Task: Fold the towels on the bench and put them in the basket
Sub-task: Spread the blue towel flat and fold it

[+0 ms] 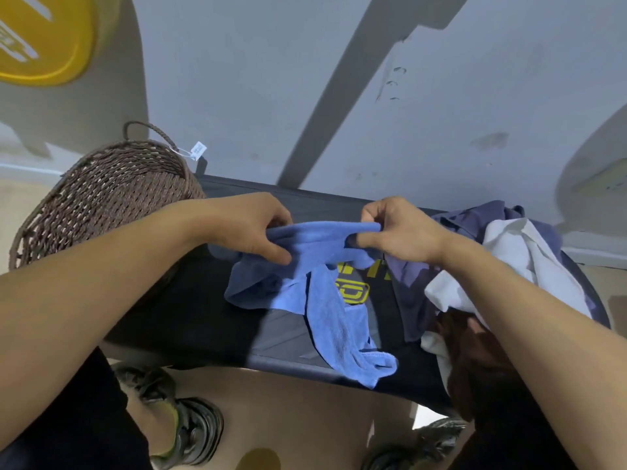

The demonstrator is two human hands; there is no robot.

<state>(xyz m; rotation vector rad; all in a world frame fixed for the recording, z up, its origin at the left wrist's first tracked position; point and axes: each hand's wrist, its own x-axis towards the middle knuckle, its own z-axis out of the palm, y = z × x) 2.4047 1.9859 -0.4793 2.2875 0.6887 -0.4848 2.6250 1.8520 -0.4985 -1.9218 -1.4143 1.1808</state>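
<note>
Your forearms fill the near view, reaching out over the dark bench [190, 320] that runs across in front of you. On its left end sits the woven basket [101, 198], tipped a little toward you, a small tag [198, 150] hanging from its handle. On the right end lies a heap of unfolded cloths [509, 266], purple, white and dark brown tangled together.

Between them is the blue towel [322, 300], bunched along its top edge and trailing down over the bench's front lip. Your left hand [247, 228] pinches that top edge between thumb and curled fingers; your right hand [403, 232] pinches the same edge near its other end, fingers curled in tight.

Expect the towel to be light, limp and slightly grippy, with no stiffness of its own, so it will sag wherever you are not holding it. Judging by the bunching, you would do best to work each pinch outward to a true corner, then draw the edge taut before laying it flat to fold.
</note>
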